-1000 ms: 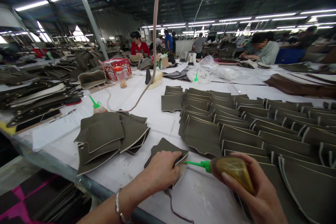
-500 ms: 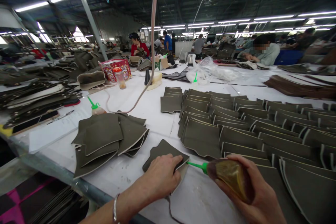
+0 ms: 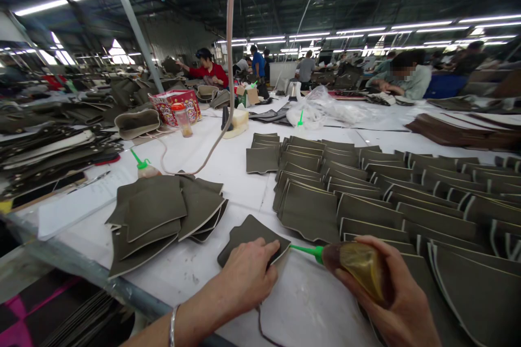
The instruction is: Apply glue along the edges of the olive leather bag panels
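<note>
My left hand (image 3: pixel 250 271) presses a grey-brown leather-like piece (image 3: pixel 248 230) down on the white table, index finger stretched along its right side and the other fingers bent over it. In my right hand (image 3: pixel 401 293) is a squeeze bottle (image 3: pixel 364 268) of amber liquid, tipped on its side, my fingers wrapped round it. Its thin green nozzle (image 3: pixel 305 250) points left, with the tip at the piece's right corner. A loose pile of similar pieces (image 3: pixel 154 209) lies to the left. Rows of overlapping pieces (image 3: pixel 313 209) spread over the right side.
Behind the pile stands another green-nozzled bottle (image 3: pixel 142 165). A hose (image 3: pixel 230 65) hangs down to the table near a jar with an orange lid (image 3: pixel 182 119) and a red patterned bag (image 3: pixel 163 105). Paper (image 3: pixel 77 203) lies left. Co-workers sit farther back, one in red (image 3: pixel 209 73).
The view has shifted slightly, so most things sit a little farther left. My hands keep nearly the same pose, the nozzle tip still at the piece's corner. A distant co-worker's arm has stretched out.
</note>
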Demonstrator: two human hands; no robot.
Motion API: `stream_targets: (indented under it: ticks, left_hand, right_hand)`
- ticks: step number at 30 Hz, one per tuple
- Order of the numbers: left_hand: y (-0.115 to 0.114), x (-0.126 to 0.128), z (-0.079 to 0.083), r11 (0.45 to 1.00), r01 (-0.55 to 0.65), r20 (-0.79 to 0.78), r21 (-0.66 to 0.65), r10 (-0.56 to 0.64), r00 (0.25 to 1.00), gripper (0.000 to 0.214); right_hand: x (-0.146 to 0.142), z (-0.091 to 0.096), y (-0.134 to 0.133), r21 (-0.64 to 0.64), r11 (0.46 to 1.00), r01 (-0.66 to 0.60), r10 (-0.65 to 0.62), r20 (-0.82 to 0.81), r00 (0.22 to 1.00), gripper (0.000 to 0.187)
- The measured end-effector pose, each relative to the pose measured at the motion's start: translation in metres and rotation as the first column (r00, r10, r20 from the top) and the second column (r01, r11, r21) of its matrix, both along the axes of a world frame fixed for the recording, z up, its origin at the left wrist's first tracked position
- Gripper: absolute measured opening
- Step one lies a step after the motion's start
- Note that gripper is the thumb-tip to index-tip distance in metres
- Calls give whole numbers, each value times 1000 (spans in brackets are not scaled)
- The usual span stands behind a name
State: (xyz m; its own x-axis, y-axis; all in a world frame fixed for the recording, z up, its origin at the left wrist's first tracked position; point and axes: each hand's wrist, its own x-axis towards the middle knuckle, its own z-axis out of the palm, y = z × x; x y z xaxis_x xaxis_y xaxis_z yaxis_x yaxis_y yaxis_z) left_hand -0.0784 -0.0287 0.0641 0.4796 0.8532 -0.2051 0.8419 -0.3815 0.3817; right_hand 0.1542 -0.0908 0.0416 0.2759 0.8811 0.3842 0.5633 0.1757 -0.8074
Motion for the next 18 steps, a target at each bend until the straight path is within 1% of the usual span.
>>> stream_targets:
  ticks: [2, 4, 8, 10, 13, 15, 18]
  left_hand:
    - [-1, 0, 1, 1000, 1, 4, -3, -1, 1000, 50]
    - [-2, 0, 1, 1000, -1, 2, -2, 1, 1000, 50]
    - [-3, 1, 1, 1000, -12, -12, -7, 12, 1000, 51]
    - [-4, 2, 0, 1000, -13, -12, -10, 13, 1000, 51]
    - [-5, 2, -1, 1000, -15, -10, -3, 15, 1000, 52]
    - [-6, 2, -2, 1000, -21, -12, 1, 21, 1000, 51]
    - [-8, 1, -3, 1000, -30, -24, -4, 30, 999, 51]
  right_hand:
    - [-1, -1, -1, -11, 1000, 19, -19, 1, 1000, 46]
    - [-2, -1, -2, -49, 998, 35, -35, -14, 999, 48]
    - [-4, 3, -1, -121, 992, 41, -52, -93, 994, 50]
    - [-4, 5, 0, -127, 991, 49, -65, -125, 990, 51]
    - [-4, 5, 1, -132, 990, 55, -73, -132, 989, 52]
    - [-6, 5, 0, -156, 987, 42, -64, -142, 988, 52]
    - [-7, 5, -1, -195, 981, -7, -35, -209, 977, 49]
